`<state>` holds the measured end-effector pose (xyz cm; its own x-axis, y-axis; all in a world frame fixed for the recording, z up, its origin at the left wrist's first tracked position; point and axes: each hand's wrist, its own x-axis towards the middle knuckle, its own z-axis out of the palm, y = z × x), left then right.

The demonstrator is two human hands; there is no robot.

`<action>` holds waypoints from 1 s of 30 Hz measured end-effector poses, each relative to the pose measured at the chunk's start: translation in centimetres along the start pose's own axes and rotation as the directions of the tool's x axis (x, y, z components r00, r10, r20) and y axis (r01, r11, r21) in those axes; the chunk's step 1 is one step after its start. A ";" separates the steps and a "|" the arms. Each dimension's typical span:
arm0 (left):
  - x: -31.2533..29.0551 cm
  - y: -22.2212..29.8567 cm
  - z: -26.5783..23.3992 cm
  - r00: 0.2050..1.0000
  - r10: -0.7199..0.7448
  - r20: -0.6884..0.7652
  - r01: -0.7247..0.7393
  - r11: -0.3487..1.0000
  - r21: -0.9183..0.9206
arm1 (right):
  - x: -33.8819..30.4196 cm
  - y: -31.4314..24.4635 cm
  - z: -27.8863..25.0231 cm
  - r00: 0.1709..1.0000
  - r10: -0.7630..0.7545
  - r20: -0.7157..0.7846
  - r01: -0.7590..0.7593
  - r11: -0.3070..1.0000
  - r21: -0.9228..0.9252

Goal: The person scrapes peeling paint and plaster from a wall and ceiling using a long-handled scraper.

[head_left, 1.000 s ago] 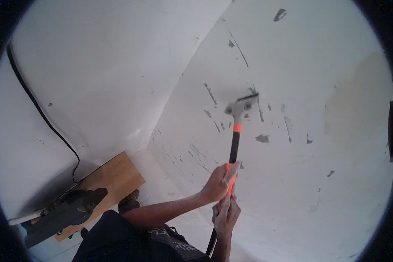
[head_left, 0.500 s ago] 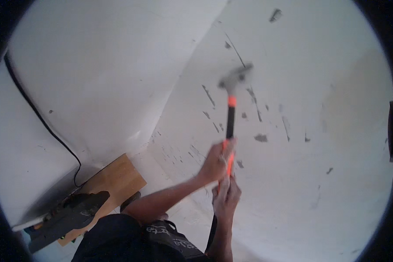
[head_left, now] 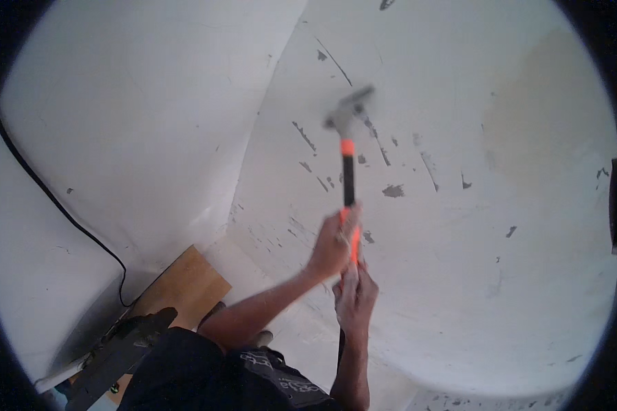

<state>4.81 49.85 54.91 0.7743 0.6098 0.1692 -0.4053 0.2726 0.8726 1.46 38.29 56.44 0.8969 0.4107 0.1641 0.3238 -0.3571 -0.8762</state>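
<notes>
While both hands [head_left: 333, 245] [head_left: 356, 299] grip the scraper [head_left: 349, 179], its head [head_left: 347, 113] – blurred – slants.

The left wall [head_left: 144, 103] meets the right wall [head_left: 473, 288]. Left of the 2 hands, the cord [head_left: 63, 209] runs down the left wall to beside the board [head_left: 188, 284]. The scraper [head_left: 348, 179] is before the right wall, among patches [head_left: 393, 191]. On it, the left hand [head_left: 334, 244] is above the right hand [head_left: 355, 296].
</notes>
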 end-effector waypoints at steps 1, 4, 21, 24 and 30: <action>-0.3 -0.1 0.3 0.999 0.026 0.032 -0.027 0.999 0.032 | -0.4 0.1 -0.2 0.997 0.065 -0.052 -0.062 0.997 0.048; -1.2 -0.6 1.3 0.959 -0.220 0.179 0.220 0.975 0.018 | -1.0 0.3 -0.9 0.972 0.219 -0.090 -0.223 0.974 -0.046; -0.6 -0.7 1.6 0.966 -0.212 0.151 0.234 0.960 -0.151 | -0.5 0.7 -1.9 1.000 -0.003 -0.024 0.003 0.999 -0.038; -1.3 -1.4 1.4 0.956 -0.219 0.198 0.205 0.975 0.087 | -0.8 -0.2 -1.6 0.971 0.220 -0.089 -0.221 0.975 -0.005; 1.0 -1.6 0.2 0.911 0.382 -0.153 -0.339 0.908 0.248 | 1.3 0.2 -0.2 0.998 -0.015 0.069 0.018 0.999 -0.040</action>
<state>6.33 49.90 53.74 0.4767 0.7737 0.4173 -0.5095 -0.1437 0.8484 2.74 38.59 56.54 0.8691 0.4726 0.1458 0.3514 -0.3826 -0.8544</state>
